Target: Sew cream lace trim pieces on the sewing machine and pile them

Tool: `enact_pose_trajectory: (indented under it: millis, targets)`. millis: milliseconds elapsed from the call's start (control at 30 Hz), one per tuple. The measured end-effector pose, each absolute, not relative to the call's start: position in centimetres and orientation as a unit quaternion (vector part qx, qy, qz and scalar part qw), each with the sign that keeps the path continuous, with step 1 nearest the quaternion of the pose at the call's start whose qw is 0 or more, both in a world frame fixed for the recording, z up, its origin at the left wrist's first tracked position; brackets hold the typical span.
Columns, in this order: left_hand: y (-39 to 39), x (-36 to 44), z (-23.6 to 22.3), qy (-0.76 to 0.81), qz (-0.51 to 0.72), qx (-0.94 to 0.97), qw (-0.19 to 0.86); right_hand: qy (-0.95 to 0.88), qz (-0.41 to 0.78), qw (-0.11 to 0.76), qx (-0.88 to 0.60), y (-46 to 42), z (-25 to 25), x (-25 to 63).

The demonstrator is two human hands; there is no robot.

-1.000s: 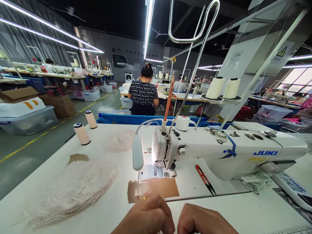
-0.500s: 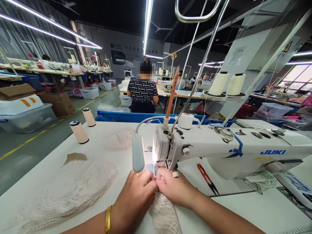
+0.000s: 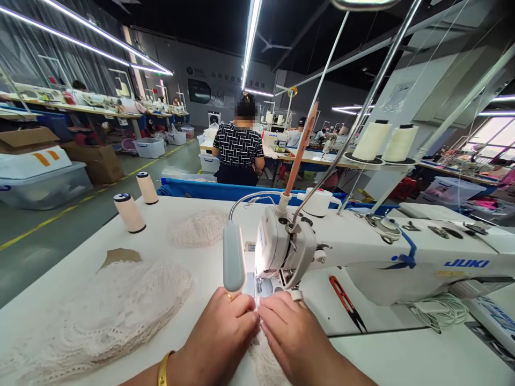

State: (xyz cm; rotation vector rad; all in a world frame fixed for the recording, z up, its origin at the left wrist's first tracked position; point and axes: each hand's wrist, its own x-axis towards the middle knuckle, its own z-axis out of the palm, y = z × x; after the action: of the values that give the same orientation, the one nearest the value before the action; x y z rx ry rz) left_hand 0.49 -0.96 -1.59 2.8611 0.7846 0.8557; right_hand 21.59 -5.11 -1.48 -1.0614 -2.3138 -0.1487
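A strip of pale lace fabric (image 3: pixel 265 358) runs from the needle area down toward me between my hands. My left hand (image 3: pixel 225 332), with a ring and a gold bangle, pinches its left side close in front of the presser foot (image 3: pixel 259 285). My right hand (image 3: pixel 292 329) grips the lace from the other side, fingers bent and almost touching the left ones. The white sewing machine (image 3: pixel 281 241) stands right behind both hands, its lamp (image 3: pixel 234 257) lit at the left. Part of the lace is hidden under my fingers.
A stack of lace pieces (image 3: pixel 120 305) lies at the left, a smaller lace pile (image 3: pixel 197 228) behind it. Two thread cones (image 3: pixel 129 213) stand near the table's far left edge. Red thread snips (image 3: pixel 346 303) rest right of the needle. A person (image 3: pixel 239 145) sits ahead, facing away.
My right hand has drawn back from under the machine head and its fingers are now straighter over the lace. The presser foot shows more. The view has shifted slightly.
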Motion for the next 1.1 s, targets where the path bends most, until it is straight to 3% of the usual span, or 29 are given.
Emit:
enact_pose_trajectory:
  millis: [200, 1100]
  targets:
    - [-0.9, 0.7, -1.1, 0.278, 0.25, 0.928, -0.005, -0.857, -0.003, 0.287, -0.428, -4.3, -1.8, 22.0]
    - [-0.5, 1.7, -1.1, 0.313, 0.259, 0.913, -0.04, -0.838, 0.008, 0.242, -0.489, -3.8, -0.6, 22.4]
